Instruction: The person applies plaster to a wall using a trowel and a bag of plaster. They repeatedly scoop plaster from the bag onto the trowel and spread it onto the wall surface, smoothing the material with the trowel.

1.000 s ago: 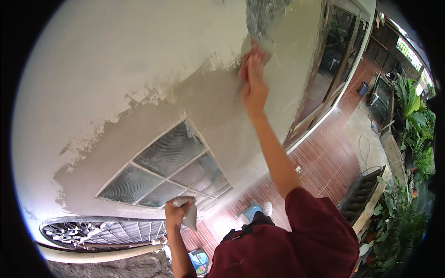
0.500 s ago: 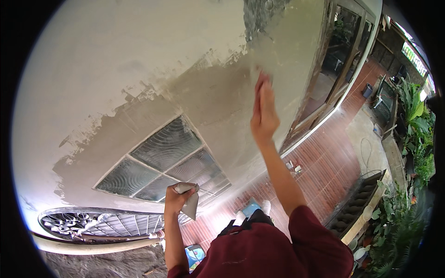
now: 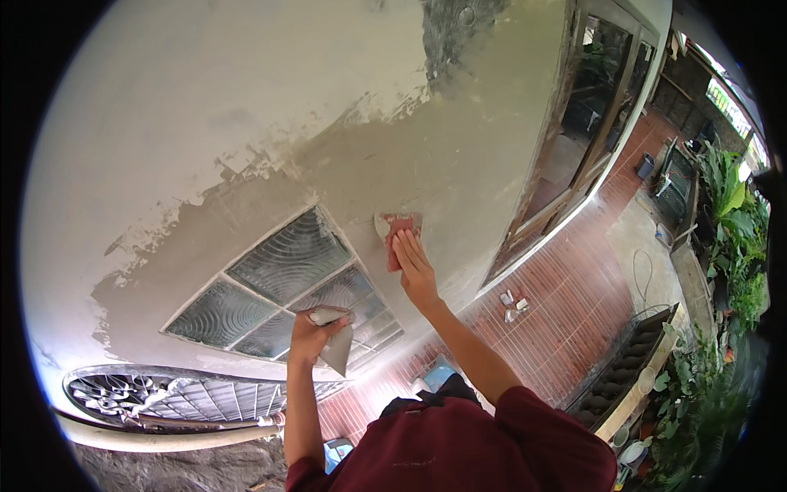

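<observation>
Red spreader (image 3: 399,224), there it is, flat side to the wall (image 3: 459,156), just right of the upper part of the paned glass window (image 3: 287,250), its pale edge facing up and away from the body. The right hand (image 3: 418,269) has it: fingers laid long and nearly together over the back, clamped on it, though the thumb is out of sight, so how it pinches underneath I cannot tell. Fingers that flat probably spread the push across the whole face, and the arm reaching forward from the shoulder seems to give it room to work clear of the panes. Over to the left hand (image 3: 307,338), in front of the window's lower panes: fingers closed around a grey wedge-shaped piece (image 3: 336,354), thumb across its top, narrow end pointing down. Its use is hard to make out from here; held out ahead of the body, it looks placed within easy reach of the other hand. Around the spreader the surface is smooth and grey-beige, ragged where it meets the paler area to the left, with a rough dark grey patch (image 3: 459,41) high above, and a wood-framed glass door (image 3: 598,90) off to the right.
</observation>
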Tool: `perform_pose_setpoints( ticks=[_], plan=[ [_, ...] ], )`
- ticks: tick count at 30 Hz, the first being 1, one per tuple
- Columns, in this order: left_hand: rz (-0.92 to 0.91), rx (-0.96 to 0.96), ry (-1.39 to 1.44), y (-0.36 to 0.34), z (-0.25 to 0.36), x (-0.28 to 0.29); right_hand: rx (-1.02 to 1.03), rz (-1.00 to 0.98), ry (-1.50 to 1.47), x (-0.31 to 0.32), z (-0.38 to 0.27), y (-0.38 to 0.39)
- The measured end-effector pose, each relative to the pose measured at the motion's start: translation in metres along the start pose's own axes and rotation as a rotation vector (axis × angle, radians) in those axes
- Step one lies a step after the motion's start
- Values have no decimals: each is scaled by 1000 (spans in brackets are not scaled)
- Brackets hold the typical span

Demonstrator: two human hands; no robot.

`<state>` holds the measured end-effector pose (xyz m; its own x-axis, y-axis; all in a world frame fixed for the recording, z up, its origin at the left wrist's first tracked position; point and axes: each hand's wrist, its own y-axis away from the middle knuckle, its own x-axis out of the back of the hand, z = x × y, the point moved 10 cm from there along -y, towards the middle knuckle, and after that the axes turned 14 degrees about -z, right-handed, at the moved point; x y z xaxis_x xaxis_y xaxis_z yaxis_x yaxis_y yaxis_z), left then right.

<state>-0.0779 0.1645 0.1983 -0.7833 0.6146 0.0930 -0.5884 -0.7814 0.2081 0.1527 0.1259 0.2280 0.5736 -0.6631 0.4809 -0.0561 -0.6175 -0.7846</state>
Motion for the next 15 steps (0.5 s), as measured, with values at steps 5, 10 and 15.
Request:
perform_pose_setpoints(
  ticks=[5, 10, 15],
  plan=[
    [-39, -67, -32, 0, 14, -20, -85, 335, -87, 93, 2, -44],
    [27, 11, -81, 23, -8, 1, 30, 688, 244, 205, 38, -179],
    [141, 38, -27, 57, -33, 37, 58, 543, 297, 195, 71, -237]
  ],
)
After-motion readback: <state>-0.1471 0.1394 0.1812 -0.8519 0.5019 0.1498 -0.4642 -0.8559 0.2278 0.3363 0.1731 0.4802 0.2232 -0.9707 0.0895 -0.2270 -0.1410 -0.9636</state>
